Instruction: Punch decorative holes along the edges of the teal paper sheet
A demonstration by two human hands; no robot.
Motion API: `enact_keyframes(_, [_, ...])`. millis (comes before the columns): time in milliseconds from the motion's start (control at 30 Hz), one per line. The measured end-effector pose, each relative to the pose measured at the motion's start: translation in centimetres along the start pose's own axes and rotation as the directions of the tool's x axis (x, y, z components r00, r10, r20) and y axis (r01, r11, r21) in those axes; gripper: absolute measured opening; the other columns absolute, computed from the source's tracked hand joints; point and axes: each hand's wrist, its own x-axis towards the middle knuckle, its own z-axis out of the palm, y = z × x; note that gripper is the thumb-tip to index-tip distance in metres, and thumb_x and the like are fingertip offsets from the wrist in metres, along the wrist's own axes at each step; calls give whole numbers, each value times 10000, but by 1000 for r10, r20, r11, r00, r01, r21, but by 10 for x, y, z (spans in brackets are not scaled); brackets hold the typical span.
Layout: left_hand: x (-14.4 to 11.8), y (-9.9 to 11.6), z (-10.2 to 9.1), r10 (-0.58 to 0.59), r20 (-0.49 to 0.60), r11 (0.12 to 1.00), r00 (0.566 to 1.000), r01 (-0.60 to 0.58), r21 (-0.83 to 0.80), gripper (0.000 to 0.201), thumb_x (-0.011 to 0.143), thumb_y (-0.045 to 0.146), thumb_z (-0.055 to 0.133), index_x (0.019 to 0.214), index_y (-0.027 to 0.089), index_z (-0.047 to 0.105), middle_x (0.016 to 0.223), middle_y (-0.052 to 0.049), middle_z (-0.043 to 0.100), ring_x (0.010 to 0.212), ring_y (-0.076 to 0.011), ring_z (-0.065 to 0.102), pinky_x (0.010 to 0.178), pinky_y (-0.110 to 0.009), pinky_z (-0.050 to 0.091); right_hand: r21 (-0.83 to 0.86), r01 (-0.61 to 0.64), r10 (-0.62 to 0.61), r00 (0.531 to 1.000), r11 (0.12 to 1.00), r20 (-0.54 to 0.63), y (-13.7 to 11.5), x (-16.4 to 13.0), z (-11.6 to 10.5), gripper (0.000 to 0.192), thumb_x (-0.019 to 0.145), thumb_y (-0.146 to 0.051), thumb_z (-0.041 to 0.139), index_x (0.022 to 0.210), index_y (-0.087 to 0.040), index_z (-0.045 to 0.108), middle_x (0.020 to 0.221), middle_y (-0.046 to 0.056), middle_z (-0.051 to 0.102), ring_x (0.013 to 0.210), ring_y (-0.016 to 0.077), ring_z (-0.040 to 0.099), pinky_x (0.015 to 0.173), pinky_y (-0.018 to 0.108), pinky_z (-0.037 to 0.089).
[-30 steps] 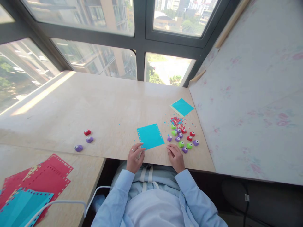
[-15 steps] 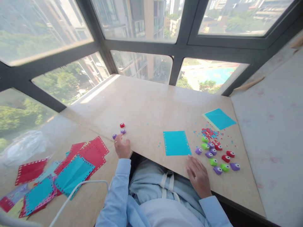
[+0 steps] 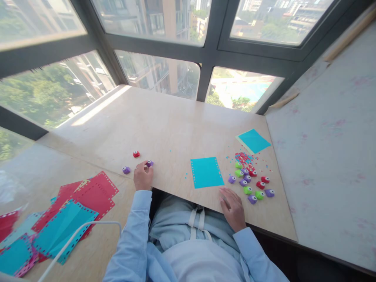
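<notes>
My left hand rests near the table's front edge, its fingertips touching a small purple punch. Another purple punch lies just to its left and a red punch a little farther back. My right hand lies flat on the table, fingers apart, holding nothing. It sits just right of a blue paper sheet with punched edges and in front of a cluster of several purple, green and red punches.
Red and blue confetti bits lie behind the cluster, with a blue sheet over a yellow one farther back. Punched red and blue sheets are piled at the lower left. A white cable crosses them. Windows stand behind the table.
My left hand left the blue sheet and travelled left to the three separate punches, now touching a purple one. My right hand stayed by the sheet. The view swung left.
</notes>
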Motion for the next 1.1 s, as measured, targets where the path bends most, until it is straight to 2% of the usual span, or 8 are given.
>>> enact_keyframes(267, [-24, 30, 12, 178, 81, 982, 981, -172, -74, 322, 784, 417, 608, 989, 169, 623, 916, -100, 676, 812, -238, 626, 825, -394, 474, 8, -13, 13, 1000, 1000, 14, 0, 0, -1, 322, 902, -213, 474, 1192, -201, 615, 1188, 92, 664, 1138, 239, 582, 972, 444, 449])
enact_keyframes(467, [-25, 46, 27, 205, 127, 976, 971, -193, -102, 255, 759, 276, 587, 977, 153, 637, 889, -108, 679, 821, -248, 624, 821, -397, 482, -19, -28, 29, 998, 999, 52, 1, 2, -1, 363, 902, -217, 467, 1249, -196, 574, 1232, 98, 638, 1157, 249, 562, 979, 456, 439])
enact_keyframes(600, [-33, 57, 22, 241, 193, 961, 951, -205, -187, 259, 740, 233, 574, 980, 157, 638, 898, -94, 671, 825, -226, 624, 784, -367, 498, -19, -39, 40, 996, 999, 74, 0, 3, -2, 384, 900, -235, 468, 1272, -199, 558, 1249, 100, 625, 1168, 252, 549, 986, 458, 433])
enact_keyframes(667, [-40, 64, 14, 287, 279, 937, 917, -208, -280, 271, 748, 236, 576, 1007, 178, 632, 909, -73, 669, 839, -207, 623, 715, -320, 506, -15, -46, 47, 995, 999, 84, 0, 4, -2, 390, 898, -243, 467, 1274, -202, 560, 1255, 101, 620, 1173, 253, 544, 990, 458, 430])
enact_keyframes(733, [-50, 69, 3, 383, 378, 895, 843, -238, -376, 249, 759, 236, 580, 999, 204, 638, 923, -57, 669, 859, -192, 619, 682, -288, 503, -11, -57, 57, 994, 998, 90, 0, 4, -2, 389, 895, -247, 467, 1269, -206, 567, 1253, 101, 619, 1173, 253, 542, 993, 459, 426])
enact_keyframes(867, [-70, 75, -10, 498, 445, 834, 744, -269, -482, 192, 785, 212, 572, 962, 212, 646, 931, -60, 671, 885, -188, 618, 791, -323, 511, -8, -74, 75, 993, 997, 96, 1, 6, -1, 380, 890, -242, 475, 1254, -209, 581, 1233, 102, 627, 1158, 257, 544, 994, 465, 421])
enact_keyframes(967, [-80, 77, -9, 517, 468, 827, 716, -277, -490, 172, 800, 220, 564, 950, 211, 648, 943, -77, 674, 900, -205, 620, 826, -358, 506, -5, -85, 85, 991, 996, 107, -1, 7, -2, 387, 889, -249, 475, 1260, -215, 579, 1251, 106, 613, 1169, 265, 536, 989, 472, 425])
enact_keyframes(1100, [-86, 79, 4, 501, 423, 842, 755, -314, -438, 201, 759, 169, 561, 936, 221, 642, 952, -65, 685, 910, -216, 624, 840, -372, 491, 17, -96, 94, 990, 995, 103, -10, 16, -7, 406, 892, -249, 461, 1286, -211, 552, 1341, 123, 532, 1251, 267, 475, 1021, 478, 414])
